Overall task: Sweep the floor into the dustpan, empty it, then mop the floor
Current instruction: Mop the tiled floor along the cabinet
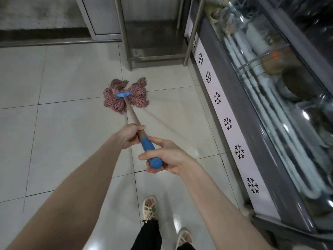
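Observation:
A mop with a pink string head (125,95) and a blue clamp lies spread on the pale tiled floor (72,123) ahead of me. Its tan handle (132,116) runs back toward me and ends in a blue grip (149,148). My left hand (130,135) grips the handle just below the blue grip. My right hand (165,156) holds the blue grip at its top end, fingers curled round it. The mop head rests near the foot of a steel table leg.
A steel table frame (126,42) with legs stands just beyond the mop head. A glass display fridge (252,105) with a snowflake-patterned panel runs along the right. A dark wall base crosses the far left. My feet in sandals (149,208) stand at the bottom.

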